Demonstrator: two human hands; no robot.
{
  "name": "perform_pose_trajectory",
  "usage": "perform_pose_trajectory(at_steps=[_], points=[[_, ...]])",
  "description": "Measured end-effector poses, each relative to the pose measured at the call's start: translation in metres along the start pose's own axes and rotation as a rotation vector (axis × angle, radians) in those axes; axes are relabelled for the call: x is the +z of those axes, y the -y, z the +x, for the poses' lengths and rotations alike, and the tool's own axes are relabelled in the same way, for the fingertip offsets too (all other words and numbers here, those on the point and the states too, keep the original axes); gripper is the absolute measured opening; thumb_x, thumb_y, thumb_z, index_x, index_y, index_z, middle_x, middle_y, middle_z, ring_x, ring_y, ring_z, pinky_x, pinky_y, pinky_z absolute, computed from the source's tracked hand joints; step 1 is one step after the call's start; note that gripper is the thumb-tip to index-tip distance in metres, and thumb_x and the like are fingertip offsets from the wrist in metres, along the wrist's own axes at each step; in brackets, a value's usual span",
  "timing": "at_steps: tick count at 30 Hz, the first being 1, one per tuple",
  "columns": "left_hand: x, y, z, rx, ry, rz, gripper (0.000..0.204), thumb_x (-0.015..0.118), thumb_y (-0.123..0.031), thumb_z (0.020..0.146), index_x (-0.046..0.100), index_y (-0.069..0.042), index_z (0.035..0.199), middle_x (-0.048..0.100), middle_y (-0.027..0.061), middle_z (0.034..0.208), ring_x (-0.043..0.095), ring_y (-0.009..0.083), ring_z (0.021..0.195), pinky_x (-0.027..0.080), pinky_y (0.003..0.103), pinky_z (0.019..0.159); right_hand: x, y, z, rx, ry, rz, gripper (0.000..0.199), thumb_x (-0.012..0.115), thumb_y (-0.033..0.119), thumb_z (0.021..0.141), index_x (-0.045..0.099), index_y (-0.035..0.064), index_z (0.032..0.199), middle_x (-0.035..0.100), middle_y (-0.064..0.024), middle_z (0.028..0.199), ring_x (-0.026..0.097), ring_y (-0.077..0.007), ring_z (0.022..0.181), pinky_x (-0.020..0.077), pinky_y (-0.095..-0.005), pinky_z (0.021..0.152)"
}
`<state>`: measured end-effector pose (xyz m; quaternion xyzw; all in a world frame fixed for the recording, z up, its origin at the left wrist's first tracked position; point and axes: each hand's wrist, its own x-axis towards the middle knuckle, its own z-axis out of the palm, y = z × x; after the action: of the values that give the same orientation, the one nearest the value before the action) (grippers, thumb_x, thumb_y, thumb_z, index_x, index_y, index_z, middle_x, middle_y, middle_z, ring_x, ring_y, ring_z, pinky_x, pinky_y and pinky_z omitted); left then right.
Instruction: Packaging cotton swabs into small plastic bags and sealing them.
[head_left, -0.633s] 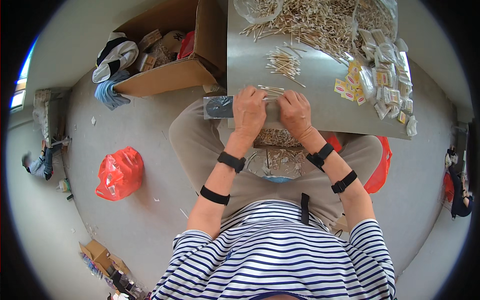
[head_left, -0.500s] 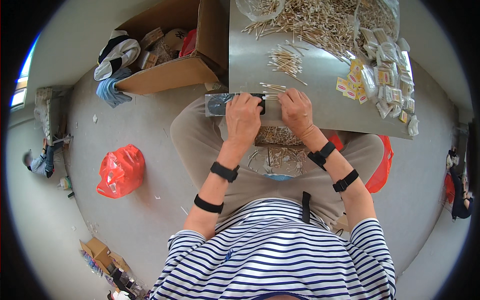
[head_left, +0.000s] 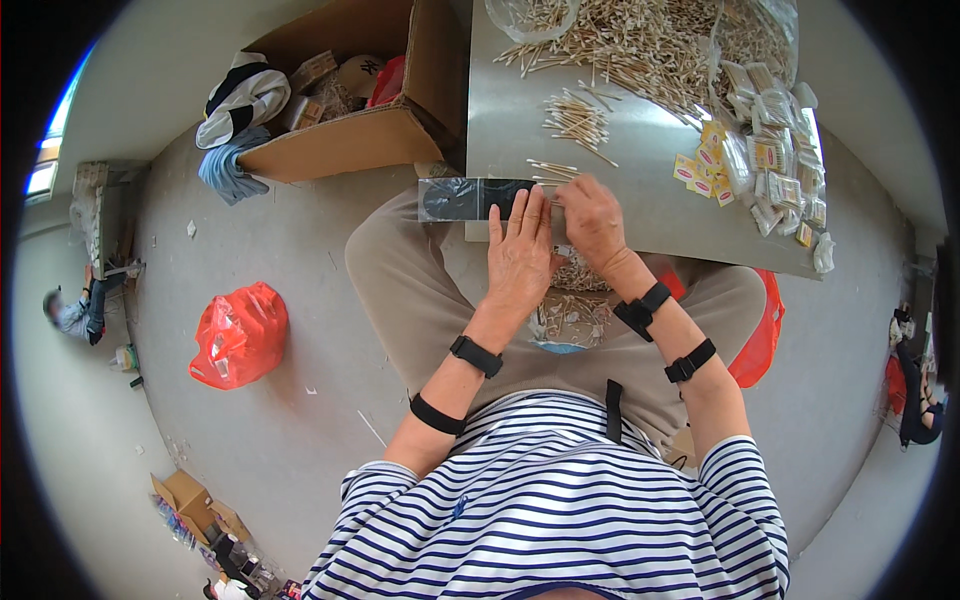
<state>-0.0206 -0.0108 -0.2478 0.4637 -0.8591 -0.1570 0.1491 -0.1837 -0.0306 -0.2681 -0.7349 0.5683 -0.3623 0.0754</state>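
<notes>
My left hand (head_left: 520,245) lies with straight fingers over the right end of a flat black strip in a clear plastic sleeve (head_left: 455,200), at the table's near left edge. Close beside it, my right hand (head_left: 593,222) is closed, its fingertips pinching the ends of cotton swabs, mostly hidden by the fingers. A few loose cotton swabs (head_left: 550,167) lie just beyond the fingertips. Farther up the table is a small heap of cotton swabs (head_left: 577,120).
A large swab pile (head_left: 640,50) covers the far table. Yellow cards (head_left: 703,165) and filled clear packets (head_left: 785,185) lie at the right. An open cardboard box (head_left: 340,150) stands left of the table; a red plastic bag (head_left: 238,335) sits on the floor.
My left hand has shifted right and its bent fingers have straightened over the strip's right end. The right hand has stayed near the table edge, its fingers drawn closer together.
</notes>
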Motion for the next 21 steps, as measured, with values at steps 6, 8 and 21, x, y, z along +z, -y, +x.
perform_pose_trajectory(at_steps=[6, 8, 21], points=[[0.000, -0.003, 0.001, -0.025, 0.029, 0.029, 0.091, 0.085, -0.028, 0.073, 0.046, 0.001, 0.149, 0.034, 0.0144, 0.163, 0.033, 0.0325, 0.150, 0.025, 0.065, 0.117, 0.001, -0.009, 0.012, 0.074, -0.030, -0.216, 0.009, 0.064, 0.007, 0.079, 0.066, 0.0082, 0.087, 0.057, -0.0093, 0.090, 0.062, -0.0313, 0.087, 0.0492, -0.0431, 0.075], [0.000, -0.004, 0.000, -0.036, 0.051, 0.020, 0.092, 0.086, -0.028, 0.073, 0.044, 0.001, 0.150, 0.033, 0.0137, 0.164, 0.033, 0.0322, 0.150, 0.024, 0.066, 0.116, 0.003, -0.006, 0.007, 0.069, -0.013, -0.226, 0.008, 0.063, 0.006, 0.079, 0.066, 0.0078, 0.087, 0.057, -0.0096, 0.089, 0.062, -0.0314, 0.087, 0.0490, -0.0429, 0.075], [-0.003, -0.003, 0.001, -0.015, 0.063, 0.028, 0.093, 0.087, -0.027, 0.072, 0.044, 0.003, 0.150, 0.035, 0.0147, 0.162, 0.032, 0.0337, 0.151, 0.022, 0.068, 0.117, 0.013, -0.015, 0.027, 0.109, -0.100, -0.229, 0.004, 0.064, 0.006, 0.079, 0.063, 0.0075, 0.082, 0.058, -0.0114, 0.090, 0.063, -0.0351, 0.080, 0.0513, -0.0465, 0.072]])
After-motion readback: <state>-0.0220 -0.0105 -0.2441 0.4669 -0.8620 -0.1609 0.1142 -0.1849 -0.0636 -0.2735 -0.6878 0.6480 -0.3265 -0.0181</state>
